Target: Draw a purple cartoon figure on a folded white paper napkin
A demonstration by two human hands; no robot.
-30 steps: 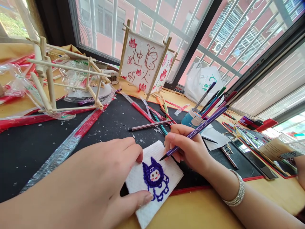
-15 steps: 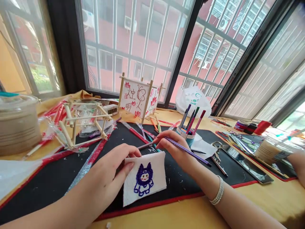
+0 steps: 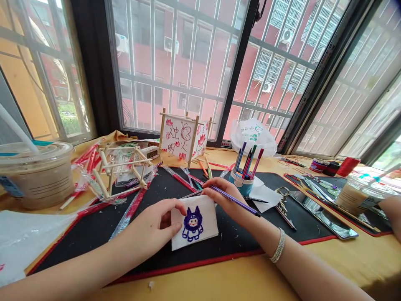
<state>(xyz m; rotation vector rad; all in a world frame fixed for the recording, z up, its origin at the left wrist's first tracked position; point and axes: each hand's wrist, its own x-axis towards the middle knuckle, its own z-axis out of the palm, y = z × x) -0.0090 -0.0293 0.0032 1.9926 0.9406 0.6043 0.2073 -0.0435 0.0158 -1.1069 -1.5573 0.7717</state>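
Observation:
A white folded cloth or paper [image 3: 209,217] bears a drawing of a purple eared figure and rests above the black mat [image 3: 225,246]. My left hand [image 3: 163,219] pinches its left edge between thumb and fingers. My right hand [image 3: 227,198], at the sheet's upper right, is closed on a purple pen [image 3: 234,198] whose rear end points to the lower right. The right fingertips are bent near the sheet's top edge. Close behind them lies a thin dark stick or pen [image 3: 191,194].
A pen cup [image 3: 241,184] stands behind my right hand. Left are a wooden stick frame [image 3: 125,167] and a drink cup [image 3: 37,179]. A painted lantern [image 3: 178,138] stands behind. Right lie keys [image 3: 283,205], a phone [image 3: 322,217] and another drink cup [image 3: 357,194], beside another person's hand [image 3: 390,213].
The view has shifted, showing more of the left cup. The sheet sits slightly higher and to the right, and my left hand's thumb and fingers have moved with it. The purple pen stays in my right hand.

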